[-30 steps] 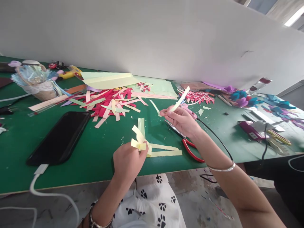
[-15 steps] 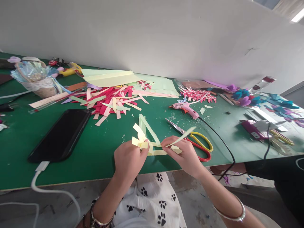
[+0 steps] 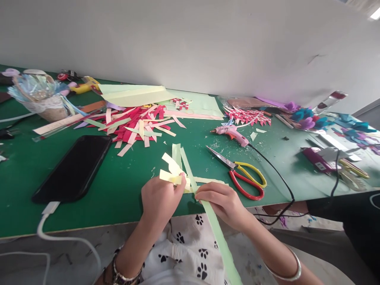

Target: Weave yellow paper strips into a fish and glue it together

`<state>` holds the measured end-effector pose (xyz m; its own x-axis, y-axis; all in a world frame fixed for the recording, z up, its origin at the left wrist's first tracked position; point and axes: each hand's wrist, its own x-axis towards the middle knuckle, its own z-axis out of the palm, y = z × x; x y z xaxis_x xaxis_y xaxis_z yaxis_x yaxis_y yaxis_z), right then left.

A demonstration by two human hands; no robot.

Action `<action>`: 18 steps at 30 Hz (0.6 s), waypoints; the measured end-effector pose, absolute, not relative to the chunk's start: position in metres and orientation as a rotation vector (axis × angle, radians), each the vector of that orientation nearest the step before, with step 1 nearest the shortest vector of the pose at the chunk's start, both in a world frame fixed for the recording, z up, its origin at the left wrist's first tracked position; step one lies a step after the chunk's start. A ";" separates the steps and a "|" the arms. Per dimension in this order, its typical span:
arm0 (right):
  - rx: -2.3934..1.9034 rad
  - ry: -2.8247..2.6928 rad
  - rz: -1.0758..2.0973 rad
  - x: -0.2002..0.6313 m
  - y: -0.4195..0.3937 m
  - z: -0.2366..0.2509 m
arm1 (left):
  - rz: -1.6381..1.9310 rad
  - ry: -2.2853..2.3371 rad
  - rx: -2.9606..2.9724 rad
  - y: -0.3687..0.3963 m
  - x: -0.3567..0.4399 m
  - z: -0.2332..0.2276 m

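Observation:
My left hand [image 3: 162, 200] is closed on a woven bunch of pale yellow paper strips [image 3: 171, 177], whose short ends stick up past the thumb. From the bunch, other pale strips lie out over the table toward the back and right. My right hand [image 3: 221, 202] pinches a long light green paper strip [image 3: 221, 241], which crosses the bunch and hangs down over the table edge toward my lap. Just right of that hand lie scissors [image 3: 234, 165] with one red and one yellow handle, blades apart.
A black phone [image 3: 74, 168] on a white cable lies left. Behind my hands spreads a pile of red and pink paper strips [image 3: 133, 126], with green sheets [image 3: 139, 95] beyond. A pink glue gun [image 3: 233, 132] trails a black cord. A purple box [image 3: 317, 160] sits at right.
My right hand has moved slightly down and left. The green strip's free end has swung from pointing up right to hanging toward my lap. My left hand keeps its hold.

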<state>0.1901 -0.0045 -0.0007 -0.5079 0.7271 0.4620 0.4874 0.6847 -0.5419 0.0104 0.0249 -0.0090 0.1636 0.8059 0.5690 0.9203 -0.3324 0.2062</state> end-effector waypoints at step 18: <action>-1.058 -2.352 0.320 0.187 -0.005 -0.002 | -1.036 -1.817 -2.456 0.022 0.006 0.000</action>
